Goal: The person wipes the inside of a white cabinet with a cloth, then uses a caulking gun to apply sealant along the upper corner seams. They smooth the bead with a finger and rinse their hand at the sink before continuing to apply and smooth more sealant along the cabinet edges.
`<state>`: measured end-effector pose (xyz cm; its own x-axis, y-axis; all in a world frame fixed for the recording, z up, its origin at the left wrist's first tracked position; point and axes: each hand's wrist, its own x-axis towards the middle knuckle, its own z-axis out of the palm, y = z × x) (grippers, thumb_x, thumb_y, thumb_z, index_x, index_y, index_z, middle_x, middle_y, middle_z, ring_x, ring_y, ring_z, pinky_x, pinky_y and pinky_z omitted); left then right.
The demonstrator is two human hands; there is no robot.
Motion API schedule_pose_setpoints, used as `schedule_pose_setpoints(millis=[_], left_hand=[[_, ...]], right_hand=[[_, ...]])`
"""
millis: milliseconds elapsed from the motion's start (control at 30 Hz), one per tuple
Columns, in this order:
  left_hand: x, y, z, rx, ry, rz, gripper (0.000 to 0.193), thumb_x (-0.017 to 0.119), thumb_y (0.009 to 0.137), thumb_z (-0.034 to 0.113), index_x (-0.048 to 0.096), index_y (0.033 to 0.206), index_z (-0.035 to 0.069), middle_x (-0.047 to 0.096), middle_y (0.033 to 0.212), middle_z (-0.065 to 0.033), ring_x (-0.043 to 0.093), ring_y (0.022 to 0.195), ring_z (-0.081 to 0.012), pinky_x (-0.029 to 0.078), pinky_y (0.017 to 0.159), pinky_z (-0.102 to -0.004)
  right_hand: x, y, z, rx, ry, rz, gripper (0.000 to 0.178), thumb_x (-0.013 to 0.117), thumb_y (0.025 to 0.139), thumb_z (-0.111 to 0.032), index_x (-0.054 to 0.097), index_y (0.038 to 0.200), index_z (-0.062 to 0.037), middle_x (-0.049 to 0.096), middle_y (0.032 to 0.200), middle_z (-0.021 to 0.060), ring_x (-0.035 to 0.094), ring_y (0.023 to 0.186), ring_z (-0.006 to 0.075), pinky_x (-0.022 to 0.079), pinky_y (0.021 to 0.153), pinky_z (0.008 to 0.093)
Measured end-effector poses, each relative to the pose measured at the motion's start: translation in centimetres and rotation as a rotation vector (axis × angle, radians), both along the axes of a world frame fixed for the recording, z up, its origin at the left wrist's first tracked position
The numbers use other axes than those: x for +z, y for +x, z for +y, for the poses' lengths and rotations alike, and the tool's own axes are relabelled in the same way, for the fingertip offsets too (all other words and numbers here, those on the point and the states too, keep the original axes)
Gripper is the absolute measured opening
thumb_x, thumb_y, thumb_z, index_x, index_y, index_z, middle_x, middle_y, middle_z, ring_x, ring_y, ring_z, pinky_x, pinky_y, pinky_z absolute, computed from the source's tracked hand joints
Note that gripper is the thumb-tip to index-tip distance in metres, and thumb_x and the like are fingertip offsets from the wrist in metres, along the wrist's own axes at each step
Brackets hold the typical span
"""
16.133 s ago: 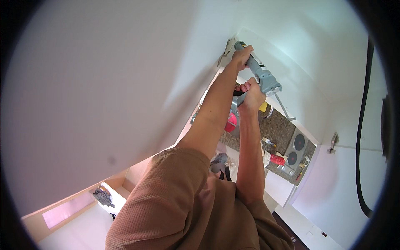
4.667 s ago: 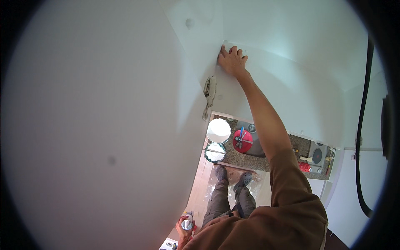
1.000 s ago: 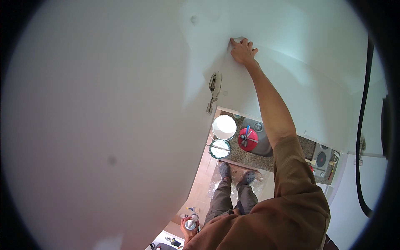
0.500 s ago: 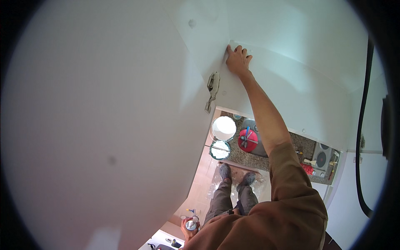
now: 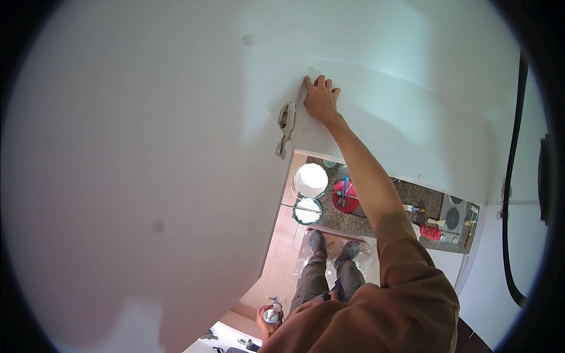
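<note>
My right hand reaches up to the inner corner of a white cabinet. Its index finger is stretched against the seam where two panels meet, and the other fingers are bent but apart, with nothing visible in them. Just below the hand, a metal hinge joins the large white door panel to the cabinet. Low by my hip, my left hand is wrapped round a small round tub with whitish contents.
Below are a white bucket, a bucket of white paste, a red bowl with tools, brushes and a cooktop on a speckled counter. A black cable hangs at the right.
My right index finger has moved down the seam, away from the upper corner and nearer the hinge. The view has shifted slightly. My left hand keeps hold of the tub.
</note>
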<state>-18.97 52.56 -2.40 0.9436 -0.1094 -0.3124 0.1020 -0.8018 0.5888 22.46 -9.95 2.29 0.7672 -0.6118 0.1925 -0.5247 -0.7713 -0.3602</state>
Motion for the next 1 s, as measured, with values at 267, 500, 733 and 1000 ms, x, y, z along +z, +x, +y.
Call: schedule_pose_setpoints(millis=[267,500,733,1000], left_hand=[[0.2,-0.5,0.1,0.07,0.003,0.019,0.043,0.091,0.064,0.022,0.071,0.098,0.004,0.068,0.1,-0.0149,0.066,0.096,-0.0336,0.054,0.088,-0.0444],[0.0,-1.9,1.2,0.119,0.055,0.061,0.047,0.093,0.064,0.028,0.071,0.098,0.004,0.068,0.101,-0.0156,0.066,0.097,-0.0341,0.053,0.089,-0.0451],[-0.3,-1.4,0.6,0.052,0.04,0.033,0.044,0.091,0.065,0.024,0.071,0.099,0.004,0.068,0.102,-0.0156,0.066,0.097,-0.034,0.054,0.088,-0.0446],[0.8,0.4,-1.6,0.013,-0.033,-0.004,0.042,0.089,0.066,0.021,0.071,0.099,0.003,0.068,0.102,-0.0157,0.067,0.097,-0.0335,0.054,0.087,-0.0443]], right_hand=[[1.2,2.4,-7.3,-0.044,0.145,0.014,0.053,0.055,0.089,-0.023,0.058,0.142,-0.0254,0.05,0.134,0.0133,0.045,0.125,0.0352,0.032,0.099,0.0637],[1.2,3.2,-6.6,-0.029,0.092,0.082,0.052,0.049,0.094,-0.022,0.056,0.145,-0.0328,0.05,0.135,0.0101,0.045,0.126,0.0335,0.029,0.102,0.0619],[0.4,1.6,-4.5,0.031,0.013,-0.016,0.045,0.051,0.095,-0.019,0.062,0.138,-0.0261,0.053,0.126,0.0131,0.05,0.119,0.0355,0.035,0.096,0.0623],[0.4,-1.6,-0.7,0.041,-0.018,-0.035,0.045,0.051,0.097,-0.018,0.061,0.14,-0.0242,0.054,0.119,0.0083,0.049,0.115,0.0287,0.035,0.094,0.0531]])
